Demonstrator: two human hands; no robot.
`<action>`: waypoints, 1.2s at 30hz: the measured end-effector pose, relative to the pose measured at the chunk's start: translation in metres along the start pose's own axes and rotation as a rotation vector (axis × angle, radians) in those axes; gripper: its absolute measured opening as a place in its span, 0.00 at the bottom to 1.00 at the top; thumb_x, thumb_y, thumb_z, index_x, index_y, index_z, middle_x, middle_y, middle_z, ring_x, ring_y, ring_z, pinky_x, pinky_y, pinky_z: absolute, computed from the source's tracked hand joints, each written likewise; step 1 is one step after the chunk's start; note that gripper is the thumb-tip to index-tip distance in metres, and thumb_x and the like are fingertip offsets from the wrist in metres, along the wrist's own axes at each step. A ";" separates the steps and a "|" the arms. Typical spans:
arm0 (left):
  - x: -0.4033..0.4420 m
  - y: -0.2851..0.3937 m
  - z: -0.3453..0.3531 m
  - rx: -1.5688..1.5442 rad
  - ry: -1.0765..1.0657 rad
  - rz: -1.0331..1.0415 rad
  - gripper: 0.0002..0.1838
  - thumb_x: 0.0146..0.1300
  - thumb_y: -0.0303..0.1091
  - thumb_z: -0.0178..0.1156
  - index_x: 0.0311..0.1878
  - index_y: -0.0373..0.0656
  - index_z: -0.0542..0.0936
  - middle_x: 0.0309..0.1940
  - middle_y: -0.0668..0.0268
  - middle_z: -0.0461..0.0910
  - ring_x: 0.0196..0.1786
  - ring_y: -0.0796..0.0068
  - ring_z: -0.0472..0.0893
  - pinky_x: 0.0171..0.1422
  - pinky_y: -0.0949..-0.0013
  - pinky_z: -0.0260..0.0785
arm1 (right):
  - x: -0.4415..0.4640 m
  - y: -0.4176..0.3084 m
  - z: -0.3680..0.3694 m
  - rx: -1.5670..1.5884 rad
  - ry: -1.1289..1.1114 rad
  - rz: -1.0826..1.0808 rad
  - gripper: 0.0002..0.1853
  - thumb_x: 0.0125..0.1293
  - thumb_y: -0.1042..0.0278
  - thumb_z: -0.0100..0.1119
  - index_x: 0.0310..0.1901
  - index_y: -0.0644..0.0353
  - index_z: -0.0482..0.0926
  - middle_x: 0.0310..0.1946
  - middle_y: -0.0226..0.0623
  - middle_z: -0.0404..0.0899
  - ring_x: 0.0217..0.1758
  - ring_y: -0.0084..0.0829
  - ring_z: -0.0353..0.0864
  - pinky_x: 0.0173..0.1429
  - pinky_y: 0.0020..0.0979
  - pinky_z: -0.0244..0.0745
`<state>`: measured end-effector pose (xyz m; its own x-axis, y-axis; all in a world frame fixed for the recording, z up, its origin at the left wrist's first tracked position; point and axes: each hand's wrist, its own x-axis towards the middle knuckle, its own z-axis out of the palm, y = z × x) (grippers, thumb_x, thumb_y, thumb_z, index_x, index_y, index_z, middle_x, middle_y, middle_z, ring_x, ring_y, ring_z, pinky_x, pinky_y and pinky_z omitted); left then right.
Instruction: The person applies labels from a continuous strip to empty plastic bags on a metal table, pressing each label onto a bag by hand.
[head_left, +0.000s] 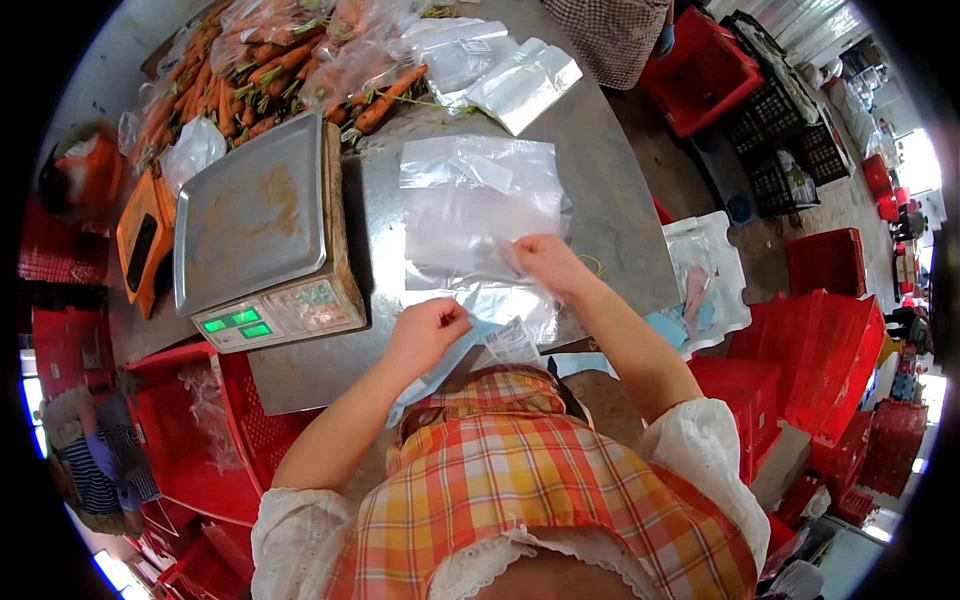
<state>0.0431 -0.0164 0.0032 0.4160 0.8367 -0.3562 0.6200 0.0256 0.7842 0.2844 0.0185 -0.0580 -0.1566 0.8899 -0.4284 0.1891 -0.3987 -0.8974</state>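
Clear plastic bags lie flat in a stack on the metal table in front of me. My right hand is over the stack's right side, its fingers closed on the film of a plastic bag. Just left of the near end of the bags is my left hand, with the fingers curled together; what they hold, if anything, is hidden. Below it, at the table's front edge, a pale blue sheet shows beside a printed white label.
A weighing scale with a lit green display stands on the left. Bagged and loose carrots are heaped behind it. More plastic bags lie at the back. Red crates and a white foam box flank the table.
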 end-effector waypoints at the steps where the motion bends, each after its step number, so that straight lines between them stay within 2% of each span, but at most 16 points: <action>1: 0.008 -0.005 0.002 0.003 -0.001 0.001 0.08 0.54 0.31 0.62 0.35 0.38 0.80 0.26 0.62 0.79 0.28 0.74 0.77 0.35 0.72 0.68 | 0.002 -0.005 -0.004 0.002 0.002 -0.001 0.11 0.63 0.67 0.54 0.34 0.67 0.79 0.26 0.28 0.77 0.33 0.19 0.71 0.40 0.24 0.67; 3: 0.025 -0.019 0.009 -0.029 0.109 -0.025 0.09 0.54 0.35 0.61 0.35 0.41 0.81 0.26 0.60 0.80 0.29 0.67 0.79 0.35 0.68 0.68 | -0.002 -0.024 -0.009 0.108 0.619 -0.243 0.08 0.63 0.70 0.53 0.36 0.65 0.80 0.30 0.31 0.79 0.36 0.23 0.75 0.44 0.25 0.69; 4: 0.031 -0.021 0.008 -0.049 0.102 -0.076 0.10 0.53 0.37 0.61 0.34 0.42 0.81 0.26 0.61 0.80 0.29 0.66 0.79 0.35 0.67 0.68 | -0.010 -0.038 -0.008 0.109 0.617 -0.243 0.08 0.63 0.70 0.53 0.36 0.65 0.80 0.30 0.31 0.79 0.36 0.23 0.75 0.44 0.25 0.69; 6: 0.045 -0.038 0.013 0.006 0.108 -0.094 0.11 0.53 0.39 0.61 0.34 0.42 0.81 0.26 0.61 0.80 0.30 0.66 0.79 0.36 0.66 0.69 | -0.031 -0.061 -0.004 -0.122 1.008 -0.850 0.08 0.64 0.73 0.51 0.40 0.63 0.79 0.35 0.38 0.81 0.40 0.33 0.79 0.48 0.29 0.71; 8: 0.049 -0.045 0.015 0.061 0.111 -0.112 0.12 0.53 0.41 0.61 0.34 0.43 0.81 0.26 0.62 0.80 0.30 0.65 0.79 0.36 0.65 0.69 | -0.057 -0.047 0.009 -0.434 0.702 -0.893 0.09 0.64 0.73 0.50 0.43 0.61 0.78 0.41 0.43 0.80 0.45 0.42 0.79 0.52 0.32 0.72; 9: 0.050 -0.045 0.016 0.087 0.112 -0.131 0.13 0.52 0.43 0.61 0.32 0.43 0.81 0.26 0.62 0.81 0.30 0.65 0.79 0.36 0.64 0.69 | -0.066 -0.038 0.018 -0.379 0.410 -0.737 0.09 0.64 0.73 0.49 0.43 0.59 0.79 0.41 0.43 0.80 0.46 0.43 0.79 0.53 0.35 0.72; 10: 0.051 -0.044 0.017 0.113 0.114 -0.146 0.13 0.51 0.44 0.61 0.31 0.43 0.81 0.26 0.62 0.81 0.30 0.64 0.79 0.36 0.63 0.69 | -0.067 -0.038 0.017 -0.393 0.380 -0.731 0.10 0.64 0.71 0.49 0.45 0.58 0.78 0.43 0.42 0.79 0.48 0.41 0.78 0.54 0.36 0.72; 12: 0.052 -0.043 0.018 0.198 0.092 -0.157 0.14 0.51 0.45 0.61 0.29 0.43 0.81 0.25 0.61 0.81 0.29 0.64 0.79 0.36 0.63 0.69 | -0.063 -0.004 0.042 -0.554 0.053 -0.606 0.14 0.63 0.70 0.49 0.50 0.59 0.75 0.47 0.43 0.77 0.54 0.42 0.74 0.57 0.38 0.70; 17: 0.036 -0.034 0.008 0.372 -0.109 -0.215 0.17 0.52 0.49 0.62 0.24 0.43 0.81 0.22 0.59 0.79 0.27 0.63 0.79 0.33 0.62 0.69 | -0.053 0.022 0.041 -0.683 0.022 -0.691 0.15 0.63 0.68 0.50 0.51 0.59 0.75 0.52 0.42 0.75 0.58 0.41 0.72 0.61 0.38 0.67; 19: 0.018 -0.036 0.002 0.310 -0.448 -0.138 0.19 0.52 0.50 0.63 0.23 0.42 0.80 0.18 0.60 0.77 0.23 0.65 0.76 0.31 0.63 0.67 | -0.054 0.024 0.039 -0.700 0.020 -0.691 0.15 0.63 0.68 0.50 0.51 0.59 0.75 0.53 0.41 0.75 0.58 0.40 0.72 0.61 0.37 0.67; 21: -0.002 -0.043 0.002 0.252 -0.489 -0.005 0.19 0.52 0.49 0.64 0.21 0.42 0.78 0.15 0.62 0.74 0.20 0.68 0.72 0.28 0.64 0.65 | -0.052 0.025 0.037 -0.782 -0.005 -0.774 0.16 0.61 0.65 0.54 0.51 0.58 0.76 0.54 0.39 0.75 0.58 0.39 0.72 0.61 0.37 0.67; 22: -0.011 -0.037 0.001 0.201 -0.555 -0.072 0.19 0.52 0.48 0.64 0.20 0.41 0.76 0.15 0.62 0.74 0.19 0.70 0.70 0.27 0.65 0.63 | -0.051 0.025 0.036 -0.780 0.000 -0.775 0.16 0.61 0.65 0.54 0.51 0.58 0.76 0.54 0.39 0.75 0.58 0.39 0.72 0.61 0.37 0.67; 26: -0.037 -0.026 0.008 0.286 -0.511 -0.002 0.18 0.52 0.47 0.64 0.20 0.43 0.75 0.19 0.62 0.75 0.23 0.64 0.74 0.29 0.62 0.64 | -0.044 0.037 0.033 -0.895 0.034 -0.948 0.13 0.58 0.64 0.59 0.44 0.57 0.78 0.53 0.35 0.76 0.56 0.36 0.74 0.59 0.36 0.70; 28: -0.042 -0.024 0.015 0.377 -0.265 0.362 0.11 0.53 0.41 0.63 0.26 0.44 0.75 0.24 0.62 0.77 0.25 0.61 0.74 0.29 0.64 0.65 | -0.040 0.041 0.033 -0.888 0.062 -1.001 0.11 0.57 0.64 0.60 0.41 0.57 0.78 0.53 0.34 0.76 0.56 0.35 0.75 0.57 0.36 0.71; 32: -0.049 -0.005 0.019 0.375 -0.319 0.218 0.06 0.52 0.32 0.61 0.34 0.48 0.76 0.31 0.63 0.79 0.35 0.60 0.79 0.35 0.61 0.69 | -0.039 0.037 0.035 -0.837 0.098 -0.986 0.07 0.56 0.65 0.61 0.33 0.58 0.76 0.51 0.33 0.77 0.54 0.34 0.76 0.54 0.36 0.72; 36: -0.052 -0.010 0.026 0.334 -0.268 0.352 0.07 0.52 0.32 0.62 0.36 0.50 0.78 0.31 0.65 0.80 0.37 0.61 0.79 0.37 0.62 0.71 | -0.045 0.031 0.031 -0.806 0.048 -1.016 0.08 0.55 0.66 0.61 0.32 0.58 0.74 0.47 0.34 0.77 0.50 0.35 0.77 0.53 0.35 0.72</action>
<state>0.0322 -0.0743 0.0007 0.7641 0.5935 -0.2529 0.5719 -0.4416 0.6914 0.2671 -0.0406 -0.0699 -0.5418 0.7270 0.4218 0.5359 0.6854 -0.4931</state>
